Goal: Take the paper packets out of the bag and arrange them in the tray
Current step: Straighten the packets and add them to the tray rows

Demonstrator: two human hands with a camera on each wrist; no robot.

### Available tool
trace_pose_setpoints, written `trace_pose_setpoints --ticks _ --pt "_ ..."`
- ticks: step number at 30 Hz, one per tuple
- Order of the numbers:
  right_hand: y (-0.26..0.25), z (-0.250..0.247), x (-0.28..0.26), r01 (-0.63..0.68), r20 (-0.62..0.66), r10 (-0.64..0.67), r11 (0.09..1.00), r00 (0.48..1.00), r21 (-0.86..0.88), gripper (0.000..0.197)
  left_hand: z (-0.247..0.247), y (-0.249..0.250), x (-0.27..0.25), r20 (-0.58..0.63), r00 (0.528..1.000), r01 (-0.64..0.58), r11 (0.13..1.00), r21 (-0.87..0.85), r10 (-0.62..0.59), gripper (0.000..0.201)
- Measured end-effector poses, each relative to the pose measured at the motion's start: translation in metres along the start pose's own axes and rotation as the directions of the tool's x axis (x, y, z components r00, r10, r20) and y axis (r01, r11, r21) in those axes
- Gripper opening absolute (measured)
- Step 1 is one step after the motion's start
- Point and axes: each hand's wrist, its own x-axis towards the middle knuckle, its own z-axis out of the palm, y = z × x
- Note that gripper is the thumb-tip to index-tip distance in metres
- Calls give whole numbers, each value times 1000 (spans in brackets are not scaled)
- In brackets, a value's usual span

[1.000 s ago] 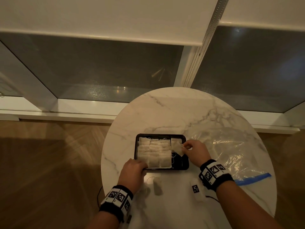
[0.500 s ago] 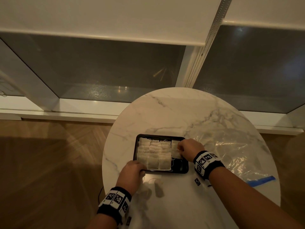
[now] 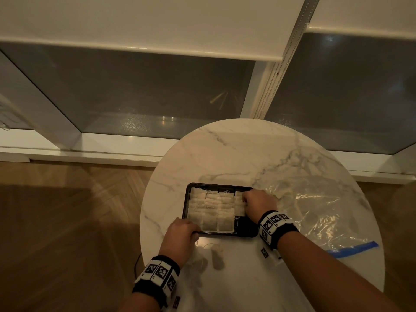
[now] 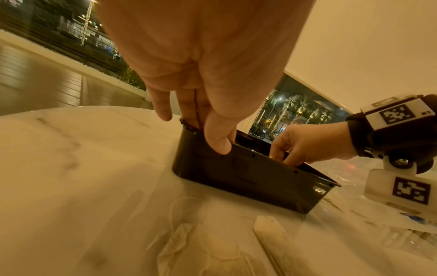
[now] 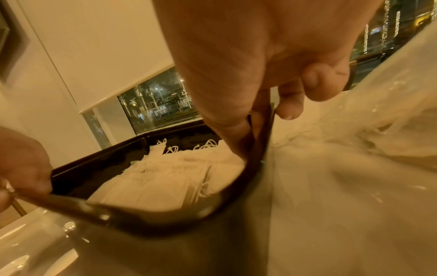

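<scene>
While the left hand (image 3: 182, 233) grips the near-left corner of the black tray (image 3: 247, 231) at the frame's centre, thumb outside and fingers over the rim, the right hand (image 3: 258, 202) reaches into the tray's right side, fingers curled on a paper packet (image 3: 239, 207). Three rows of packets (image 3: 210, 208) already lie filled and a fourth is begun. Two packets (image 3: 217, 255) lie lower on the table (image 3: 225, 154), and the clear bag (image 3: 315, 210) at right looks nearly flat, so I judge little remains.

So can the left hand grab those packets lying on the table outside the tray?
Probably yes. The loose packets lie bare on the table beside the left hand, but it grips the tray corner and must let go first.
</scene>
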Motion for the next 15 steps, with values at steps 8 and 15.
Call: trace_pose_setpoints --ticks 8,15 --pt "2 -3 -4 -40 -124 42 999 991 12 22 0 1 -1 -20 1000 -2 1000 8 2 15" --pt "-7 3 -26 20 -113 -16 999 993 35 23 -1 2 -2 -36 999 -10 1000 8 10 16"
